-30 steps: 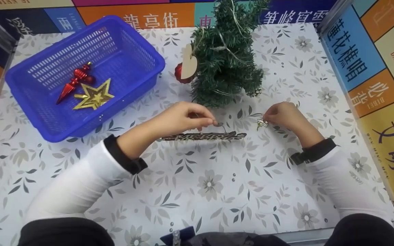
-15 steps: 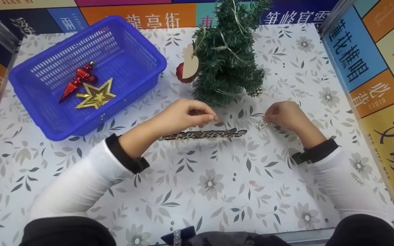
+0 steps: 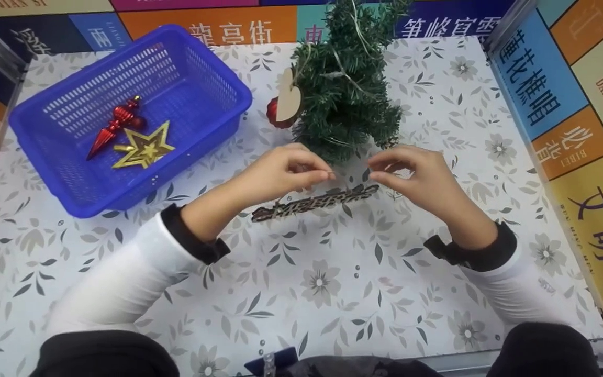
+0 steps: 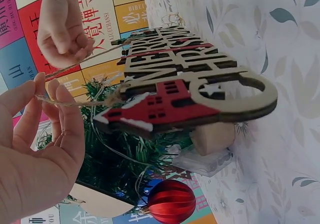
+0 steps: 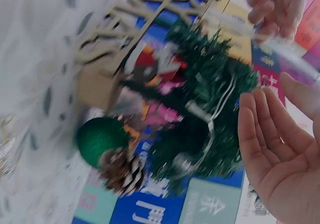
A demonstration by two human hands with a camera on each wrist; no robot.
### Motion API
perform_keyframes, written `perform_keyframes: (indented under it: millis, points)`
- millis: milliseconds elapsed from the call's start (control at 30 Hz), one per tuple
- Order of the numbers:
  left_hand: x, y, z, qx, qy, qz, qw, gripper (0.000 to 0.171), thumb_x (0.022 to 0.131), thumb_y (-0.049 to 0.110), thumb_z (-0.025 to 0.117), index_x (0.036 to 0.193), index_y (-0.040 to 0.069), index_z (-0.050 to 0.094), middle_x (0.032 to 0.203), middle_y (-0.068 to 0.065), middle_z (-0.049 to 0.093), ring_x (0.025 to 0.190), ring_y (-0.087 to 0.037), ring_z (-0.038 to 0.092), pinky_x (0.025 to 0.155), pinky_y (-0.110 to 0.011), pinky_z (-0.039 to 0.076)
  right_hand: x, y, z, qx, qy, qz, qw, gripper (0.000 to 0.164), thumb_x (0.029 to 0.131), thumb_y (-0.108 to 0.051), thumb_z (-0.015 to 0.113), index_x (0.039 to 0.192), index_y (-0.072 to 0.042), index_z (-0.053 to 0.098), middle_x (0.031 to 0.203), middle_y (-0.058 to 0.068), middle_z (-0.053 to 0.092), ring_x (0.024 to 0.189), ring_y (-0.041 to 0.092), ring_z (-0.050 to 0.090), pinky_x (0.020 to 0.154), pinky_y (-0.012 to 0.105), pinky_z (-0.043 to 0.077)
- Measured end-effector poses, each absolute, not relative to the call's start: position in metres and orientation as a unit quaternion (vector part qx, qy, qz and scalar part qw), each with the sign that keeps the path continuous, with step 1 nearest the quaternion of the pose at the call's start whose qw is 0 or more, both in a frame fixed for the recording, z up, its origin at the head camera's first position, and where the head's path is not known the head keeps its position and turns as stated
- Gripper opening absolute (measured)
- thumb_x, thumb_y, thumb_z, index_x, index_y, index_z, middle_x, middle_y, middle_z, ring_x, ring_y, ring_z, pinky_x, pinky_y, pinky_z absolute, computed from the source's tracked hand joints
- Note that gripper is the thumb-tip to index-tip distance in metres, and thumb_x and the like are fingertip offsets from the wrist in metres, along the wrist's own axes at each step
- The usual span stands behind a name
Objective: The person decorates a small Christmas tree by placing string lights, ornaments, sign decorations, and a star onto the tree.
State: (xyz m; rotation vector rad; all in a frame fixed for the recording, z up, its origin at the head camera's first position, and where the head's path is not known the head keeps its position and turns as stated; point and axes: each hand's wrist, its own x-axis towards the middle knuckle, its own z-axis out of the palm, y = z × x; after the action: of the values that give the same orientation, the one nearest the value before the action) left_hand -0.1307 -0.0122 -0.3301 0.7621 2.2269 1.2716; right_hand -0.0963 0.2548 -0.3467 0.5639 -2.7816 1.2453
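Fingers of the left hand (image 3: 275, 177) pinch the string (image 4: 80, 103), so the sign (image 3: 316, 203) hangs in front of the tree (image 3: 346, 94), while the right hand (image 3: 428, 175) hovers close by, thumb and fingers apart, gripping nothing visible, probably to leave the string clear.

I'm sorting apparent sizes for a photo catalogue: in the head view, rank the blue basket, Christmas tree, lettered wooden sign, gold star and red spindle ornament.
1. Blue basket
2. Christmas tree
3. Lettered wooden sign, long but thin at this angle
Gold star and red spindle ornament: too alike to rank.
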Motion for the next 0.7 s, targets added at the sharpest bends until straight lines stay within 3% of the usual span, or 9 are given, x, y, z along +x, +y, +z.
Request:
perform_keyframes:
  millis: [200,467,700]
  points:
    - [-0.132,-0.008,-0.326,0.310,0.814,0.448,0.203,0.023,0.095,0.027,0.063,0.109,0.014,0.073,0.103,-0.002,0.065,0.088,-0.013,0.057,0.077,-0.025,0.049,-0.101,0.230,-0.338,0.223,-0.886,0.406,0.016,0.031,0.082,-0.011,0.076,0.113,-0.005,0.070,0.110,0.007,0.071,0.096,0.021,0.067,0.086,0.025,0.054]
    - [-0.134,-0.004,-0.324,0.311,0.807,0.463,0.191,0.022,0.094,0.026,0.063,0.109,0.013,0.073,0.103,-0.002,0.066,0.090,-0.012,0.056,0.079,-0.026,0.050,-0.104,0.221,-0.334,0.237,-0.887,0.397,0.026,0.010,0.083,-0.010,0.075,0.092,-0.005,0.075,0.088,0.004,0.074,0.074,0.003,0.064,0.069,0.016,0.052]
    - [-0.135,-0.005,-0.328,0.264,0.814,0.475,0.206,0.020,0.092,0.022,0.066,0.106,0.009,0.073,0.097,-0.004,0.069,0.077,-0.011,0.058,0.070,-0.023,0.050,-0.103,0.221,-0.332,0.221,-0.885,0.406,0.053,0.010,0.082,-0.011,0.076,0.090,-0.004,0.075,0.086,0.005,0.074,0.074,-0.001,0.062,0.071,0.014,0.052]
